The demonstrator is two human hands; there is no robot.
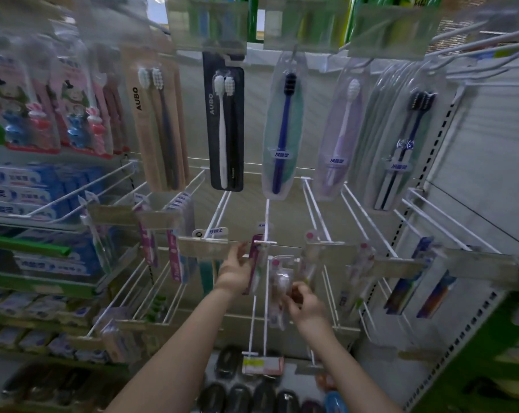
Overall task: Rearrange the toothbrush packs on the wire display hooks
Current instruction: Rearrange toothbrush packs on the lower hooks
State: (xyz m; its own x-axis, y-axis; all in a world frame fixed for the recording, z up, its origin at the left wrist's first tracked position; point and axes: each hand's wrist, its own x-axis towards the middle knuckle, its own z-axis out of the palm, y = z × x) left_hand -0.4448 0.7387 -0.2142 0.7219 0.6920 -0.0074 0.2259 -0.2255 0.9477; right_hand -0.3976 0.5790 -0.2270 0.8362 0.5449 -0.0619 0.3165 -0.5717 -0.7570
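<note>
Mid-step: we're working packs on the middle row of wire display hooks, centre of frame. Our left hand (pixel 235 271) is up at the front end of the centre hook (pixel 265 242), fingers curled round the edge of a purple-edged toothbrush pack (pixel 256 263); the pack is upright, its top right at the hook tip. Can't tell if its hang hole is already threaded on the wire, too blurred.

Our right hand (pixel 304 302) sits at about 4 o'clock from the left, fingers pinching a clear pink-topped toothbrush pack (pixel 279 281) near its middle. This pack hangs just beside the purple one, close to touching. Whether it hangs from a hook or only from our grip is not visible.

To do it well, we judge:
- line the hang hole square to the wire tip before pushing, not at an angle
- hold the purple pack near its top so the card doesn't fold
- keep the pink pack clear to the right so the two don't snag
- slide back toward 12 o'clock along the wire, past the price tag holder (pixel 203 244) at 9 o'clock of the left hand

Upper row: the black AUBO pack (pixel 225 120), blue toothbrush pack (pixel 283 135) and lilac toothbrush pack (pixel 340 138) hang untouched. Dark soap cases (pixel 237 397) lie at 6 o'clock on the bottom shelf.
</note>
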